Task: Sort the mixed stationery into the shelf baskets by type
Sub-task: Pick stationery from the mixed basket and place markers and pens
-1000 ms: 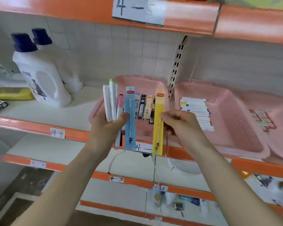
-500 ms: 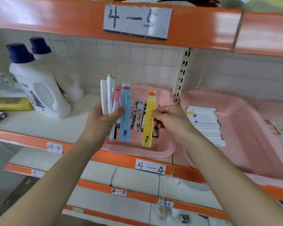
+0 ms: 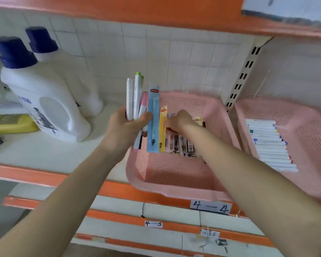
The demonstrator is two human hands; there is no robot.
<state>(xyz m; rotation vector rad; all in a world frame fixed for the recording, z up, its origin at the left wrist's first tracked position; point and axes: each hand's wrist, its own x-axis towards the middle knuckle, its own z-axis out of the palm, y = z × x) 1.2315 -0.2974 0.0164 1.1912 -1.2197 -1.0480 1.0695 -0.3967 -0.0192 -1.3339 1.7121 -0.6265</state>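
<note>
Four pens [image 3: 134, 97] and one blue packet [image 3: 153, 112] are gripped upright in the curled left hand [image 3: 125, 127]. One yellow packet [image 3: 163, 127] is pinched by the right hand [image 3: 180, 121] just beside the blue one, over the near pink basket [image 3: 174, 190], in which a row of carded packets [image 3: 182, 145] is laid. Beyond, a second pink basket [image 3: 304, 115] with a row of white markers [image 3: 269, 145] is seen at the right, and two blue-capped white bottles [image 3: 44, 101] at the left.

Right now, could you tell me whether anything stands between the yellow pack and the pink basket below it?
Nothing visible: the right hand holds the yellow pack over the open basket; the blue pack is beside it, not beneath.
</note>
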